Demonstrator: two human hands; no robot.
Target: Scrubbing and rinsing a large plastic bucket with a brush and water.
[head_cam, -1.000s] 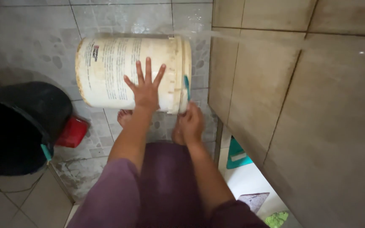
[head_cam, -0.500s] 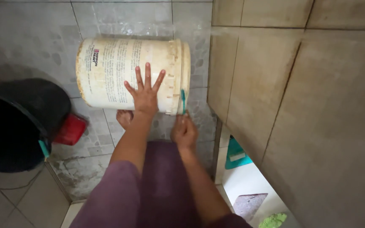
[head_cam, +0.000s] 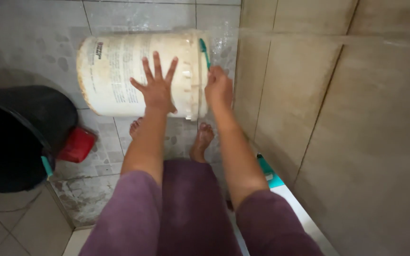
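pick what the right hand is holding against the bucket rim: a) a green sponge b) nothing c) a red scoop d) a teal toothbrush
d: the right hand grips a thin teal toothbrush whose head lies on the rim of the white bucket lying on its side, while the left hand presses flat on the bucket's wall with fingers spread.

Stained white bucket (head_cam: 119,73) sideways, teal toothbrush (head_cam: 204,51) at rim

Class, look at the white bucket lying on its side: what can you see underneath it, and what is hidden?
Under the white bucket shows grey tiled floor and two bare feet. The floor directly beneath it is covered.
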